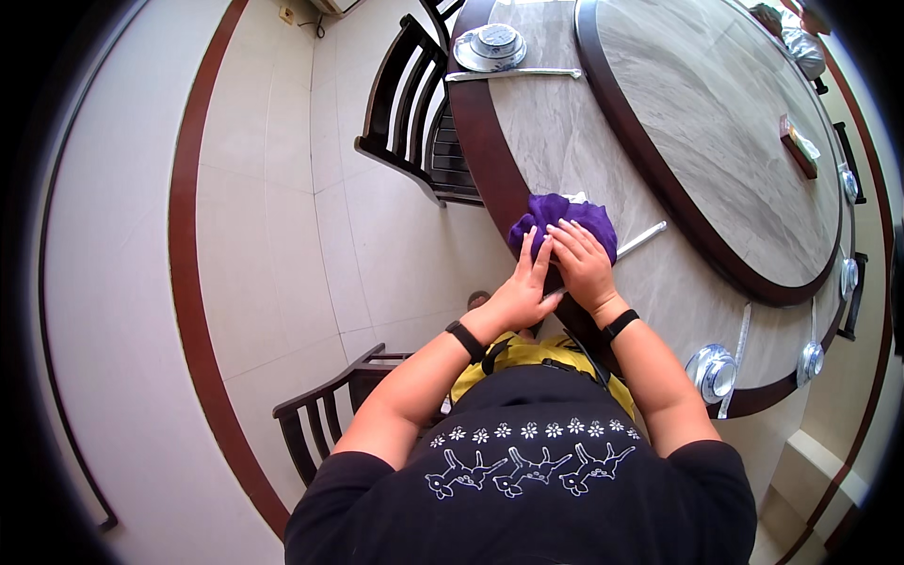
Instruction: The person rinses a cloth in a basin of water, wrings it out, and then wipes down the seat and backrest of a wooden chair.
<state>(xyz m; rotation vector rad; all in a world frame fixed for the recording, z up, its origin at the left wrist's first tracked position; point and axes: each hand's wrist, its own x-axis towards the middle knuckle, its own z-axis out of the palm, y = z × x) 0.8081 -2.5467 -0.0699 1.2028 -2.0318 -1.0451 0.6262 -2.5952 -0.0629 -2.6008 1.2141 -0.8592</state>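
Observation:
A crumpled purple cloth (568,212) lies at the dark wooden rim of a round dining table (554,152). On the cloth's near left part rest the fingertips of my left hand (526,286), its fingers spread. My right hand (583,265) lies over the cloth with its fingers close together; whether it grips the cloth cannot be told. Something white shows behind the cloth's far edge. A wrapped chopstick packet (643,239) sticks out to the right of the cloth, its near end hidden. What lies beneath the cloth and my palms is hidden.
Stacked blue-and-white dishes (713,374) stand at lower right, others (496,42) at the far left, near another wrapped packet (515,74). A raised turntable (713,127) carries a tissue box (798,147). Dark chairs (402,106) (318,409) stand left. A person (804,46) is across the table.

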